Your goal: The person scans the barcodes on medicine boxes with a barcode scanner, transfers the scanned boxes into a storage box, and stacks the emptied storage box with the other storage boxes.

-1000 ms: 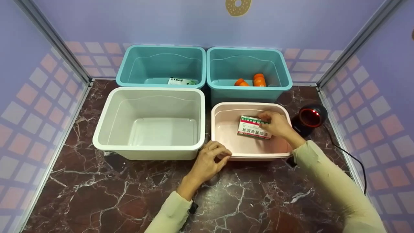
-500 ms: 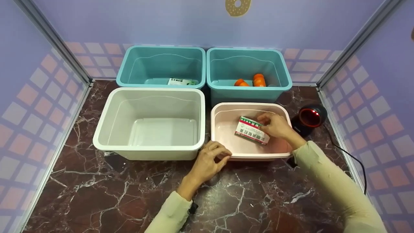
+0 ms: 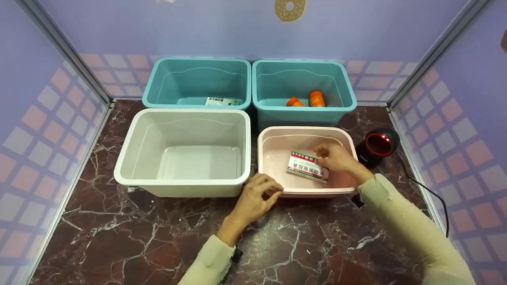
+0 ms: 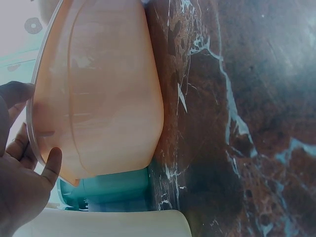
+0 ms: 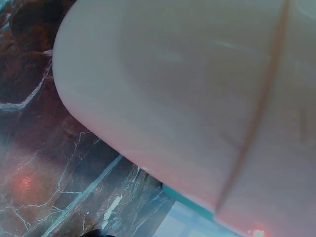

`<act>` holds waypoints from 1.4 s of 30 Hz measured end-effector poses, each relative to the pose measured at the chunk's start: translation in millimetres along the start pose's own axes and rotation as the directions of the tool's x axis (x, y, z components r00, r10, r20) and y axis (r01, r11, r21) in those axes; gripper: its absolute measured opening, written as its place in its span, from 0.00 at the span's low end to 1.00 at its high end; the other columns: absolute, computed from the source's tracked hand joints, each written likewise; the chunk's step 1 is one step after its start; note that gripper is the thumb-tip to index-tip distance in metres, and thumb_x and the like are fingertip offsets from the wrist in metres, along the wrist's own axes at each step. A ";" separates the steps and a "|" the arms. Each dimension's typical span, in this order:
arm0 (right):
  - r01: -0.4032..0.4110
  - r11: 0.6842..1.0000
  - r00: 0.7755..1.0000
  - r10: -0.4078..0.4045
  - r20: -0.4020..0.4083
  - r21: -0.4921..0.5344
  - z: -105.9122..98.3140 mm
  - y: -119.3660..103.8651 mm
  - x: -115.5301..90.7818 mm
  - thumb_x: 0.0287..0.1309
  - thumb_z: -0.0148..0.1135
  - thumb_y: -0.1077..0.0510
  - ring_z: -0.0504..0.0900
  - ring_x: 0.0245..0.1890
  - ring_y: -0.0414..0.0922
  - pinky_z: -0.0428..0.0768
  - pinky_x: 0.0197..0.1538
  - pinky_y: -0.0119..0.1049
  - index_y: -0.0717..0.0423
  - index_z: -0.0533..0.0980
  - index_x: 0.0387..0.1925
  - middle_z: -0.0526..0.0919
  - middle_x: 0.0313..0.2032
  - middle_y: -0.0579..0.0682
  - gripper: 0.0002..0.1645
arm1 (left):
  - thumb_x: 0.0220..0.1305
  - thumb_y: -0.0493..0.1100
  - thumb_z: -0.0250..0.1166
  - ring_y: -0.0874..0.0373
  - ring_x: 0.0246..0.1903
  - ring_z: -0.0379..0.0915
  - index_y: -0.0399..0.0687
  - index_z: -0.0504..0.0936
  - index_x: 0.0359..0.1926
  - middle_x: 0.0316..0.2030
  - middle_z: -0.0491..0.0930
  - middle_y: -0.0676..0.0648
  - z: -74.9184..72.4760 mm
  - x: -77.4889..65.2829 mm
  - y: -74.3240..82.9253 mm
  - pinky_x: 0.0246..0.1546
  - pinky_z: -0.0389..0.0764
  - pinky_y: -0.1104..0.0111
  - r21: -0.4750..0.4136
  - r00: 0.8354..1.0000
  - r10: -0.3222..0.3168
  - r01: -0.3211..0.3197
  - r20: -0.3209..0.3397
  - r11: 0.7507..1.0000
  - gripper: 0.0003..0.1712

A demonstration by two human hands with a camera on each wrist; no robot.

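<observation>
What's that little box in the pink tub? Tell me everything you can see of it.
The box is a small flat carton, seemingly cardboard, white with a red band, a green strip along its top edge and printed characters too small to read. It looks closed. It sits tilted inside the pink tub, its right end lower in the picture. The right hand holds its right end, fingers curled at the top edge. Whether it rests on the tub's floor cannot be told.

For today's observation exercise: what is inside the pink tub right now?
Inside the pink tub is one red, green and white printed box, gripped by the right hand. The hand and box cover part of the tub floor, so anything beneath them cannot be seen.
</observation>
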State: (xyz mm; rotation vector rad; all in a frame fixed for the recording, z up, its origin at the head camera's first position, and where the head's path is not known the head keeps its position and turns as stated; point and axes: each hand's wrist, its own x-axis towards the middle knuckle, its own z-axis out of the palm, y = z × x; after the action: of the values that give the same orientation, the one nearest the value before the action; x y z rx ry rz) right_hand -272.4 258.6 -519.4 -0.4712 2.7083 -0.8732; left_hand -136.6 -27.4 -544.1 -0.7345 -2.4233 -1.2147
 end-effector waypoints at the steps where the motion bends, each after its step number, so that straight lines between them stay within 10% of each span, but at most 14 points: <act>1: 0.000 1.000 1.000 0.000 0.006 -0.009 0.5 -0.1 -0.1 0.54 0.65 0.64 0.83 0.48 0.60 0.79 0.56 0.54 0.70 0.77 0.52 0.85 0.45 0.66 0.24 | 0.60 0.43 0.71 0.60 0.44 0.74 0.55 0.87 0.36 0.35 0.81 0.56 0.2 -0.1 -0.3 0.51 0.73 0.66 0.000 1.000 -0.001 0.001 0.001 1.000 0.03; 20: -0.020 0.983 0.991 0.044 0.129 -0.182 6.7 2.0 3.3 0.52 0.67 0.57 0.79 0.58 0.64 0.73 0.64 0.56 0.68 0.74 0.59 0.82 0.54 0.69 0.33 | 0.60 0.42 0.71 0.59 0.43 0.75 0.54 0.87 0.36 0.35 0.81 0.55 0.2 0.8 -0.9 0.50 0.74 0.66 -0.006 1.000 0.026 -0.026 -0.017 1.000 0.03; 42: 0.037 0.996 0.943 -0.007 0.334 -0.084 13.3 2.1 -1.3 0.54 0.68 0.61 0.86 0.47 0.55 0.80 0.57 0.49 0.70 0.77 0.54 0.87 0.44 0.65 0.26 | 0.61 0.44 0.70 0.60 0.43 0.74 0.55 0.87 0.37 0.36 0.81 0.56 -0.5 -0.5 -0.2 0.51 0.74 0.66 0.006 1.000 -0.004 0.004 0.007 1.000 0.03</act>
State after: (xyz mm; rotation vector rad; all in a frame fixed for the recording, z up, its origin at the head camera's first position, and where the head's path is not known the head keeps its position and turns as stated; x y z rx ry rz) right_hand -267.2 253.8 -530.9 -0.6089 2.4397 -0.6142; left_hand -136.3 -28.1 -544.2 -0.7331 -2.4341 -1.2077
